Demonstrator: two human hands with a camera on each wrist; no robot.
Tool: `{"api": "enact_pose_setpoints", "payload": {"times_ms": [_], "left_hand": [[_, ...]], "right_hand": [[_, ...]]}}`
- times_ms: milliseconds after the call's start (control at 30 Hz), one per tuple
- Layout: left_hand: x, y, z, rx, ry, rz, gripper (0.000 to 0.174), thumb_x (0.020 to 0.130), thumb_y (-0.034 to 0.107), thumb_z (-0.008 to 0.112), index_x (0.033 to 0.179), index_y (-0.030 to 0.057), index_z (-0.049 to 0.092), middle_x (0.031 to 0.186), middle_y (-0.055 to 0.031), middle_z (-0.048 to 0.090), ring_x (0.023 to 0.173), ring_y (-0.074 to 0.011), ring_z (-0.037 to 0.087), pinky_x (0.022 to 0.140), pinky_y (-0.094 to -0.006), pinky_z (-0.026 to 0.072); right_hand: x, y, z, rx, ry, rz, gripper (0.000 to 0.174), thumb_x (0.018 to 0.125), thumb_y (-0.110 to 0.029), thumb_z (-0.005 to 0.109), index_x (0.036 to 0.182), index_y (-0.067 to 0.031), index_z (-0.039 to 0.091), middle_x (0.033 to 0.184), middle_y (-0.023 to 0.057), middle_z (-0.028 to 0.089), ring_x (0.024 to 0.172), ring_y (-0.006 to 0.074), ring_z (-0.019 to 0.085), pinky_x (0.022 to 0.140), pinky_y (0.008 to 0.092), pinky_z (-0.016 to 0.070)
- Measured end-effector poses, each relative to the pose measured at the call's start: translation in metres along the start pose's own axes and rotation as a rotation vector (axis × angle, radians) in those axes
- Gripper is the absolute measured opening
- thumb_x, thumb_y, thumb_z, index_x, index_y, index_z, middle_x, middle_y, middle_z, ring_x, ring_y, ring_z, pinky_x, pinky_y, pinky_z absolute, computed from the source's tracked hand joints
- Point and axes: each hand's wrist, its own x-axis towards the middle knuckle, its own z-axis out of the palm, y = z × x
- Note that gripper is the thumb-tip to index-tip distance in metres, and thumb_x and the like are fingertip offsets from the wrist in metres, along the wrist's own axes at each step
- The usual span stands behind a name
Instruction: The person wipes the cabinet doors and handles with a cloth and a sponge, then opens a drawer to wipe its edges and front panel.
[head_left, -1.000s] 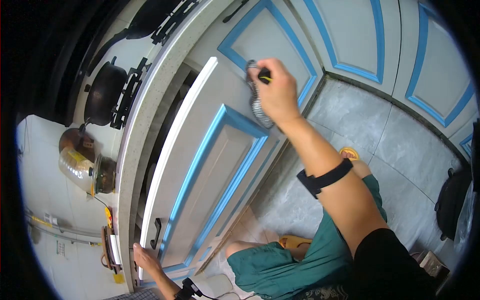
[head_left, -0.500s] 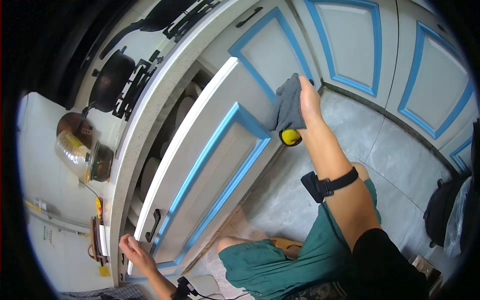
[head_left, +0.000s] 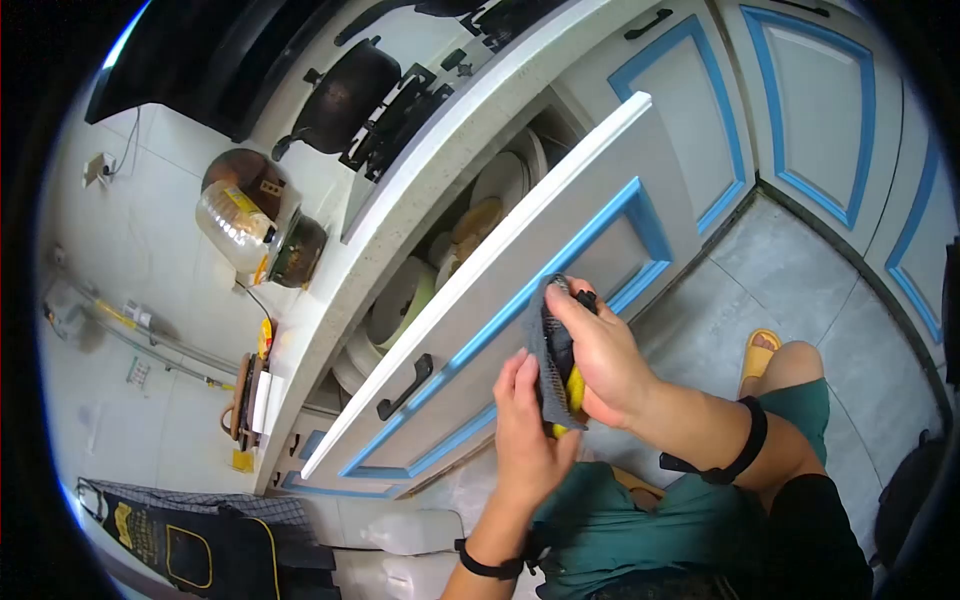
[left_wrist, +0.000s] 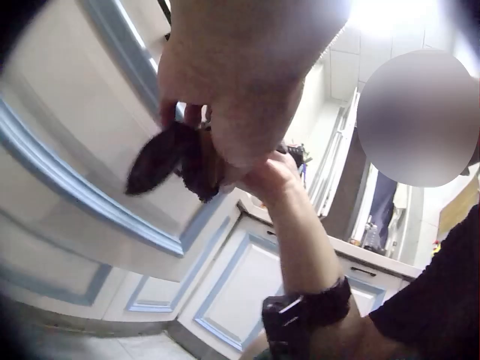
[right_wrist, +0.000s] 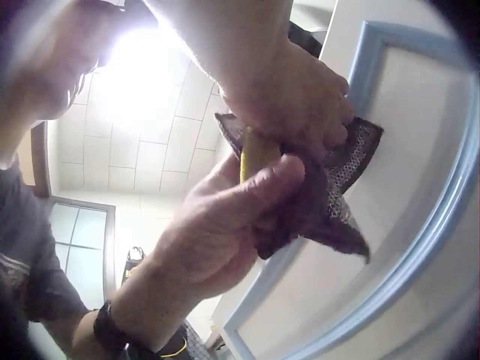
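Note:
Both hands meet at a grey cloth (head_left: 545,350) in front of the drawer panel (head_left: 500,300). My right hand (head_left: 612,365) grips the cloth together with a yellow and black item (head_left: 575,388), its thumb along the top. From below, my left hand (head_left: 530,435) holds the cloth's near side. In the right wrist view the left thumb presses on the bunched cloth (right_wrist: 349,161), beside the yellow part (right_wrist: 259,156). The left wrist view shows the cloth (left_wrist: 161,157) as a dark shape hanging below the fingers. The item's full shape is hidden.
Inside the open drawer are plates and bowls (head_left: 395,300). A black pan (head_left: 345,95) stands on the stove, with a plastic bottle (head_left: 232,222) and glass jar (head_left: 298,250) on the counter. A black handle (head_left: 405,388) juts from the drawer panel.
My right hand has come down and back from the panel's far end with the cloth. My left hand has left the panel's near end and taken hold of the cloth. The view has shifted.

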Motion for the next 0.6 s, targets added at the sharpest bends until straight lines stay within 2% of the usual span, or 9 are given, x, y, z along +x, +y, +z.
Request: {"api": "enact_pose_setpoints", "payload": {"times_ms": [100, 200, 233, 267, 333, 400, 500, 533, 600], "left_hand": [[-0.001, -0.014, -0.021, -0.211, -0.104, -0.164, 0.06, 0.078, 0.0, 0.072, 0.133, -0.0057, 0.048, 0.132, -0.0202, 0.054, 0.124, -0.0305, 0.053, 0.105, -0.0409, 0.0418], [-0.014, -0.028, -0.037, -0.933, -0.1, -0.579, 0.039, 0.091, 0.006, 0.066, 0.128, -0.0041, 0.056, 0.124, -0.0161, 0.063, 0.112, -0.0247, 0.063, 0.099, -0.0355, 0.0476], [-0.017, -0.033, -0.042, -0.985, -0.089, -0.618, 0.038, 0.094, 0.011, 0.065, 0.127, -0.0045, 0.056, 0.122, -0.0145, 0.064, 0.109, -0.0233, 0.064, 0.098, -0.0349, 0.0485], [-0.019, -0.038, -0.046, -1.038, -0.08, -0.658, 0.037, 0.097, 0.016, 0.063, 0.127, -0.0048, 0.057, 0.12, -0.0129, 0.066, 0.107, -0.0219, 0.064, 0.097, -0.0342, 0.0494], [-0.021, -0.04, -0.051, -1.082, -0.093, -0.714, 0.045, 0.101, 0.032, 0.059, 0.124, -0.0067, 0.059, 0.118, -0.0133, 0.067, 0.106, -0.0215, 0.066, 0.095, -0.0343, 0.0514], [-0.026, -0.046, -0.05, -1.113, -0.075, -0.747, 0.046, 0.101, 0.033, 0.057, 0.124, -0.0064, 0.059, 0.118, -0.0134, 0.067, 0.106, -0.0215, 0.066, 0.094, -0.0344, 0.0518], [-0.025, -0.049, -0.052, -1.166, -0.061, -0.778, 0.047, 0.101, 0.035, 0.056, 0.124, -0.0058, 0.059, 0.118, -0.0135, 0.068, 0.106, -0.0216, 0.067, 0.094, -0.0344, 0.0522], [-0.024, -0.049, -0.052, -1.186, -0.057, -0.786, 0.047, 0.101, 0.035, 0.056, 0.124, -0.0057, 0.059, 0.118, -0.0135, 0.068, 0.105, -0.0217, 0.067, 0.094, -0.0344, 0.0522], [-0.023, -0.047, -0.054, -1.184, -0.074, -0.776, 0.046, 0.1, 0.034, 0.057, 0.124, -0.0057, 0.059, 0.117, -0.0133, 0.068, 0.104, -0.0217, 0.067, 0.092, -0.0341, 0.0525]], "right_hand": [[0.003, 0.0, -0.003, -0.174, -0.076, 0.085, 0.019, 0.103, -0.025, 0.055, 0.116, -0.0104, 0.053, 0.102, -0.0015, 0.054, 0.093, 0.0068, 0.051, 0.085, 0.024, 0.0443], [0.013, -0.009, -0.014, -0.574, -0.23, 0.138, 0.03, 0.1, -0.032, 0.06, 0.116, -0.007, 0.057, 0.1, -0.0005, 0.058, 0.094, 0.0075, 0.053, 0.086, 0.0243, 0.0447], [0.017, -0.014, -0.018, -0.732, -0.295, 0.147, 0.032, 0.1, -0.034, 0.061, 0.115, -0.0061, 0.058, 0.1, -0.0002, 0.059, 0.094, 0.0076, 0.054, 0.086, 0.0242, 0.0445], [0.024, -0.015, -0.025, -0.903, -0.383, 0.079, 0.045, 0.096, -0.042, 0.065, 0.116, -0.0019, 0.061, 0.104, 0.0037, 0.062, 0.098, 0.01, 0.055, 0.089, 0.0255, 0.0448], [0.027, -0.022, -0.033, -1.113, -0.47, 0.066, 0.067, 0.086, -0.06, 0.067, 0.117, -0.0001, 0.062, 0.106, 0.0125, 0.065, 0.099, 0.0184, 0.06, 0.088, 0.0305, 0.0483], [0.035, -0.024, -0.047, -1.364, -0.532, -0.016, 0.087, 0.075, -0.074, 0.069, 0.119, 0.0007, 0.063, 0.109, 0.0214, 0.067, 0.102, 0.0294, 0.065, 0.088, 0.0361, 0.0508], [0.032, -0.04, -0.04, -1.555, -0.518, -0.035, 0.088, 0.072, -0.073, 0.071, 0.119, 0.0009, 0.063, 0.112, 0.023, 0.067, 0.104, 0.0338, 0.066, 0.09, 0.0383, 0.051], [0.025, -0.056, -0.021, -1.678, -0.476, 0.119, 0.086, 0.072, -0.067, 0.075, 0.123, 0.0012, 0.06, 0.122, 0.0241, 0.063, 0.112, 0.0346, 0.063, 0.093, 0.0385, 0.0499], [0.021, -0.056, -0.021, -1.728, -0.483, -0.097, 0.084, 0.073, -0.061, 0.077, 0.126, 0.0009, 0.058, 0.129, 0.0236, 0.06, 0.115, 0.0329, 0.061, 0.095, 0.0386, 0.049]]}}
